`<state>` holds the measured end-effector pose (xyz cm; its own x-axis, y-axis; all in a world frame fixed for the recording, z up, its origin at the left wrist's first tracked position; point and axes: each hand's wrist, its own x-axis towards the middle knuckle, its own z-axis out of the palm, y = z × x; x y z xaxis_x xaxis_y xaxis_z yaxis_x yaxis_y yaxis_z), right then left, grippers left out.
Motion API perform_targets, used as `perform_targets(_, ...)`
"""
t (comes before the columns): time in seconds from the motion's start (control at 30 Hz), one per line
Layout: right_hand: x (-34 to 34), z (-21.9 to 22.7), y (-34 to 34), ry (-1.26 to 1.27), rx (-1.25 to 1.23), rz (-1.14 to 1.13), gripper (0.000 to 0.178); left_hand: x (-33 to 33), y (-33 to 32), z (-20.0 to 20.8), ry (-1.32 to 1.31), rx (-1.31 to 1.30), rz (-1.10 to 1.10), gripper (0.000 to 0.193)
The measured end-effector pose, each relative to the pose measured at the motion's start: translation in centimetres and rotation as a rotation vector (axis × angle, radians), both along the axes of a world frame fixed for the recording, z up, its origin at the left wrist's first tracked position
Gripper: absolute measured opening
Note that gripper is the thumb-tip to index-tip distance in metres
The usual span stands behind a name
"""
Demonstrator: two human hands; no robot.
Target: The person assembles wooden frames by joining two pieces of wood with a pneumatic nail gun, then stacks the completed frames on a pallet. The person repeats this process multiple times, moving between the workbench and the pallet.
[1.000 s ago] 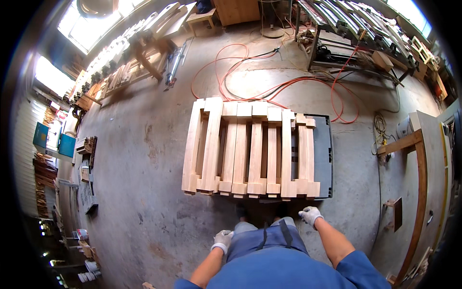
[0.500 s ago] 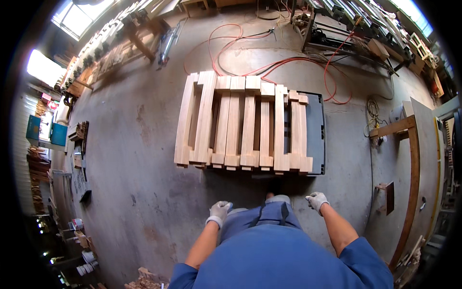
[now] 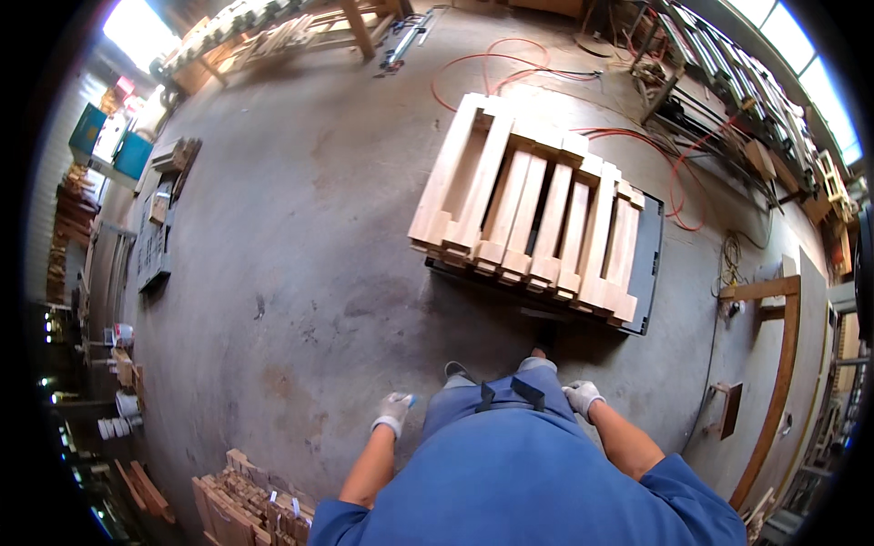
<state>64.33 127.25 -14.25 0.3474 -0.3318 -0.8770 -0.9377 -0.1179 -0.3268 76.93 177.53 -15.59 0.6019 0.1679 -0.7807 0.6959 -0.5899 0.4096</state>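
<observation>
My left hand (image 3: 393,412), in a pale work glove, hangs beside my left thigh with its fingers curled. A small bit of blue shows at its fingertips; I cannot tell whether it is part of the glove or a held thing. My right hand (image 3: 583,398), gloved alike, is closed beside my right thigh, its palm hidden. Both hands are apart from the wooden frames (image 3: 496,196), which stand in a row ahead of me to the right. These pale timber frames rest on a dark grey pallet (image 3: 651,264) that sticks out at the right.
Red hoses (image 3: 628,134) lie on the floor behind the frames. A brown wooden frame (image 3: 785,364) stands at the right. Stacked wood pieces (image 3: 246,500) lie near left, and a grey pallet (image 3: 153,244) lies far left. Clamps (image 3: 405,41) rest on the floor at the back.
My view has turned left, so the timber frames now appear farther right and tilted. My right hand has come in closer to my thigh. The wood stack at near left shows more fully.
</observation>
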Motion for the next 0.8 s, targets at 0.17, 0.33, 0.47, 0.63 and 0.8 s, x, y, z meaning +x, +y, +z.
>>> perform_targets(0.17, 5.9, 3.6, 3.8, -0.033, 0.086, -0.022, 0.026, -5.6, 12.8, 0.3, 0.127, 0.333, -0.455, 0.045)
perform_targets(0.33, 10.8, 5.4, 5.3, 0.031, -0.009, 0.172, 0.021, -11.0, 15.8, -3.6, 0.298, 0.325, -0.504, 0.047)
perform_targets(0.47, 14.7, 3.8, 6.2, 0.073, -0.038, 0.27, 0.022, -11.2, 10.8, -6.9, 0.152, 0.241, -0.602, 0.044)
perform_targets(0.63, 23.9, 2.8, 9.2, 0.058, 0.017, 0.385, 0.03, -9.3, 8.1, -14.6, -0.129, 0.074, -0.079, 0.043)
perform_targets(0.8, 34.2, 0.8, 10.6, -0.102, 0.005, 0.651, 0.038, 6.9, 7.2, 5.4, 0.027, 0.131, 0.27, 0.028)
